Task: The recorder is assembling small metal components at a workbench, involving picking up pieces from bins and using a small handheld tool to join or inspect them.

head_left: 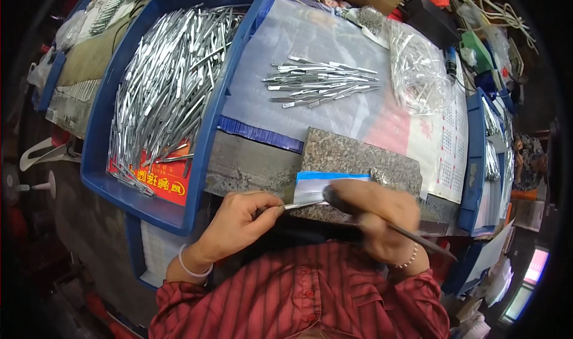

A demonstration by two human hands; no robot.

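Low in the frame, the left hand (239,219) pinches a thin metal strip (301,205) by its near end, its far end lying on the granite block (358,160) at centre. The right hand (376,213) — blurred — is closed around a dark slim tool (427,240). The strip looks light, stiff and slick, likely sharp-edged — best pinched on its flat faces. Beyond, a small bundle of strips (322,82) lies on the desk (250,160); upper left, a blue tray (98,160) holds many more.

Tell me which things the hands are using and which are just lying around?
In use: left hand holding a thin metal strip; right hand, blurred, holding a dark tool; granite block.

Lying about: blue tray of strips; small strip pile; plastic bag.
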